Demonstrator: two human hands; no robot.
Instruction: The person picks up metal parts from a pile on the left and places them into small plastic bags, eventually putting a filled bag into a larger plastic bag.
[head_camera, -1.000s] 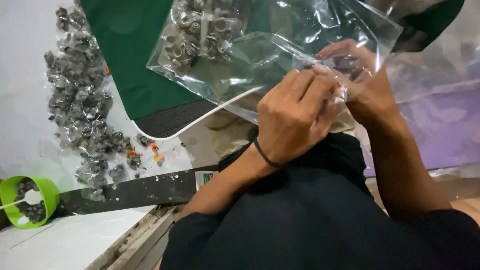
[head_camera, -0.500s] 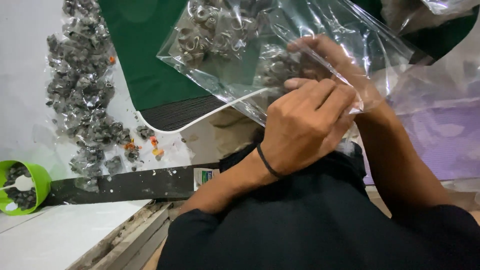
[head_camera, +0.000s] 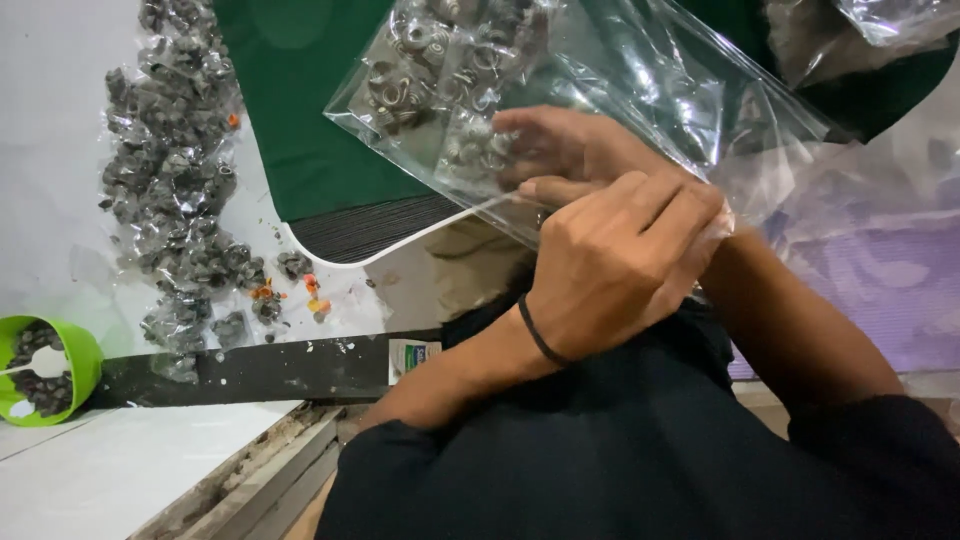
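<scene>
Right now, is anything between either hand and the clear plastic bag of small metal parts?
Nothing visible. The left hand grips the edge of the clear plastic bag directly, and the right hand is inside it, its fingers showing through the film next to the small metal parts.

White counter (head_camera: 60, 180) under even light, partly covered by a green mat (head_camera: 300, 120) with a ribbed black edge. Below, a dark strip (head_camera: 250, 370), then pale tiled floor (head_camera: 110, 480). Purple sheeting (head_camera: 880, 290) at right.
</scene>
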